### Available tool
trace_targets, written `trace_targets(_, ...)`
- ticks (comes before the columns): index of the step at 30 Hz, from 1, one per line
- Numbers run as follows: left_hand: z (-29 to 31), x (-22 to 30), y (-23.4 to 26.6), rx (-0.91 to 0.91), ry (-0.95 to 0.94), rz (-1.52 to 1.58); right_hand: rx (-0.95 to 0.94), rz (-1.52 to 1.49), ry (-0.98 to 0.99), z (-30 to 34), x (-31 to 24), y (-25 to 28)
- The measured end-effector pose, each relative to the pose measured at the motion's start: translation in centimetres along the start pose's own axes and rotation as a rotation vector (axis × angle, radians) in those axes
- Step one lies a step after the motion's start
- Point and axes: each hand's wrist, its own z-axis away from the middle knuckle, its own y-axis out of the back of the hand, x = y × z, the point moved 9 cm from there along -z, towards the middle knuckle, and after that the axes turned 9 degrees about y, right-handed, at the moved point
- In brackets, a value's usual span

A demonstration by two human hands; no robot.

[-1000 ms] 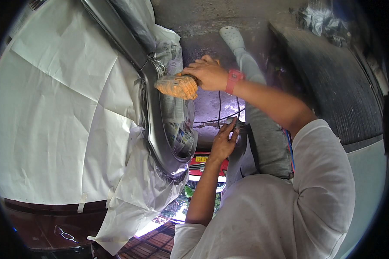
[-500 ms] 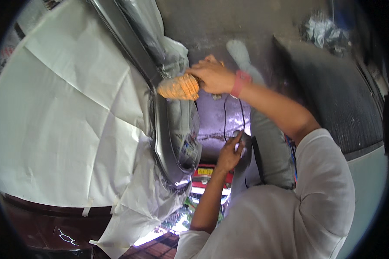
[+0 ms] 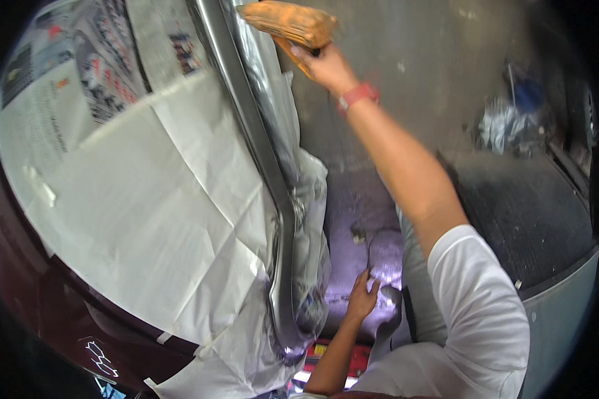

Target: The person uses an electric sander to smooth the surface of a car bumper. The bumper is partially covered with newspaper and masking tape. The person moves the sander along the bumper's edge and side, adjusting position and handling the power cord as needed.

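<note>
Stretched out to the far side, my right hand (image 3: 326, 66) grips an orange, gun-shaped tool (image 3: 289, 23) by its handle; its ribbed body looks wrapped in tape. The tool is over the far end of a long grey trim strip (image 3: 263, 143), and I cannot tell whether they touch. Lower down, my left hand (image 3: 363, 297) is closed around a thin dark cord (image 3: 371, 249), with part of the cord hidden by the fingers. White masking paper (image 3: 173, 219) lies left of the strip, and clear plastic sheeting (image 3: 283, 133) hangs along its right side.
Printed newspaper (image 3: 106, 53) covers the far left, beside dark red car bodywork (image 3: 30, 266). On the right is a dark ribbed panel (image 3: 519, 219) with a pale edge. Crumpled silvery plastic (image 3: 502, 126) lies on the grey floor (image 3: 406, 33). A red vehicle (image 3: 359, 359) shows below.
My right hand has swept the orange tool away from me, toward the far end of the grey strip. The view has shifted too, and my left hand appears lower in it.
</note>
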Motion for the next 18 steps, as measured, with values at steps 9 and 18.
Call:
trace_targets(9, 4.7, -12.7, 5.7, 0.347, 0.298, -0.191, -0.132, 0.024, -0.107, 9.7, 5.5, 1.1)
trace_targets(18, 12.5, -15.3, 12.2, 0.637, 0.427, -0.257, -0.792, 0.465, -0.436, 31.7, 6.1, -0.7)
